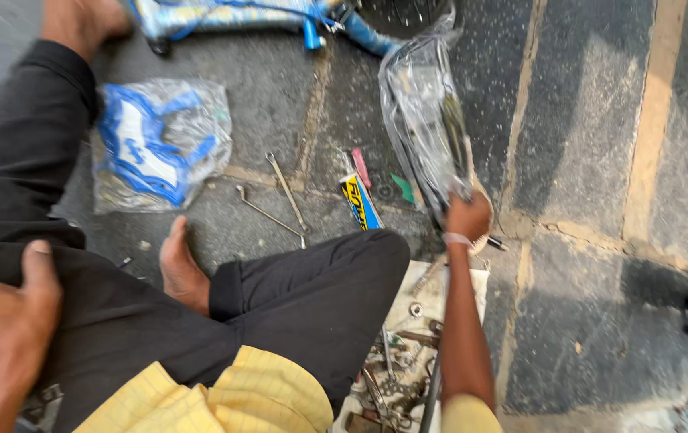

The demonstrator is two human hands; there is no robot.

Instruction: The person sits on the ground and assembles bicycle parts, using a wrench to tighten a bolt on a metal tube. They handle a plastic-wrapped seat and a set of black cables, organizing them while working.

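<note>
Fingers spread loose on left hand point(3, 337), resting at black-trousered thigh, holding nothing. One blue-and-white part in clear bag point(159, 143) on stone floor point(584, 144). Two spanners point(280, 200) lie beside it. One yellow-blue packet point(360, 203) next. Right hand point(466, 218), fingers clenched, grips one long clear plastic bag point(424, 112) of dark parts, lifted above floor. One tray of tools point(404, 369) below.

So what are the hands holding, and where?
The right hand grips a long part wrapped in a clear plastic bag by its lower end. The left hand holds nothing, resting open on the knee.
</note>
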